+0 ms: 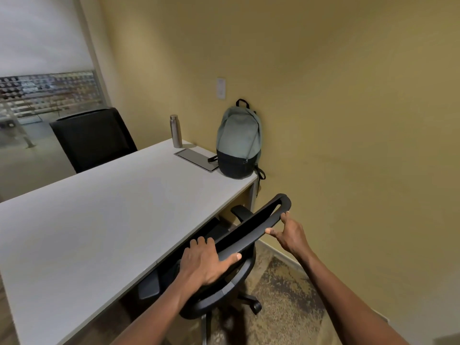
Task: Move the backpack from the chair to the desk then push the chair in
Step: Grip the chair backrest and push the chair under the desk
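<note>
Left hand [202,262]: bare; no glove, ring or watch in view.
Right hand [290,234]: bare; no glove, ring or bracelet in view.
Left forearm [154,312]: uncovered up to the bottom edge of the frame; no sleeve or cuff visible.
Right forearm [348,297]: uncovered up to the frame edge; no sleeve visible.
Fingernails: short, unpainted, pale at the thumb tips.

Counted 2 chairs: 1 black office chair [251,230] at the near side of the desk, 1 more black chair [92,138] on the far side. 1 desk [99,210], white top. 1 backpack [239,143], grey over black. 1 metal bottle [176,131]. 1 flat grey panel [196,159] on the desk. 1 wall plate [221,88]. 2 hands: left hand [204,262], right hand [290,234].
</note>
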`<state>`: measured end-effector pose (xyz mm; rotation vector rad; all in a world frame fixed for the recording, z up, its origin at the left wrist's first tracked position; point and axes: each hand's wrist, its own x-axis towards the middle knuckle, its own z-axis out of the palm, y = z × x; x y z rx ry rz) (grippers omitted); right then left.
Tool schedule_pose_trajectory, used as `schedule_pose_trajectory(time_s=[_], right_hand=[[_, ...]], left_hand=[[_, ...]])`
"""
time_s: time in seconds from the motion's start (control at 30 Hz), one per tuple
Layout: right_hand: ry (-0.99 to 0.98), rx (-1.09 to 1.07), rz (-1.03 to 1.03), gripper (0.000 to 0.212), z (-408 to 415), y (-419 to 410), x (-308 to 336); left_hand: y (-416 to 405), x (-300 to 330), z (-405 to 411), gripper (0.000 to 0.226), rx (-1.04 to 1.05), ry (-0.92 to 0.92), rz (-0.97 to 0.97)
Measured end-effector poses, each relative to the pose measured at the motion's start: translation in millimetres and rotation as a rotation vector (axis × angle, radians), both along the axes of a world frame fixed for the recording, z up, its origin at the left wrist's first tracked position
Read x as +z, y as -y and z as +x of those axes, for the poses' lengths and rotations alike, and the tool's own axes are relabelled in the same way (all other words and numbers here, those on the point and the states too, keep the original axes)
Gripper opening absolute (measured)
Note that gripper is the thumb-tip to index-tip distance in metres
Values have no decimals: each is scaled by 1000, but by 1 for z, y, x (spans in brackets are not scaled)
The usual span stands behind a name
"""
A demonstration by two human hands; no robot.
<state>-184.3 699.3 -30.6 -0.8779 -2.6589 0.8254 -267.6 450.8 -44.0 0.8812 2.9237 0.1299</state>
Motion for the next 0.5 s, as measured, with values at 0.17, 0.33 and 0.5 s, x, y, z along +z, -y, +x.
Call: schedule_pose_trajectory(time_s=[0.17, 0.33, 0.5], right_hand=[[111, 94, -85, 108, -15, -13, 5], [136, 119, -83, 124, -38, -6, 12], [108, 97, -102, 120, -58, 1, 10]], left_hand=[[-5, 4, -7, 111, 11, 57, 26], [-5, 7, -15, 104, 27, 19, 12], [-3, 11, -25, 101, 47, 3, 19]])
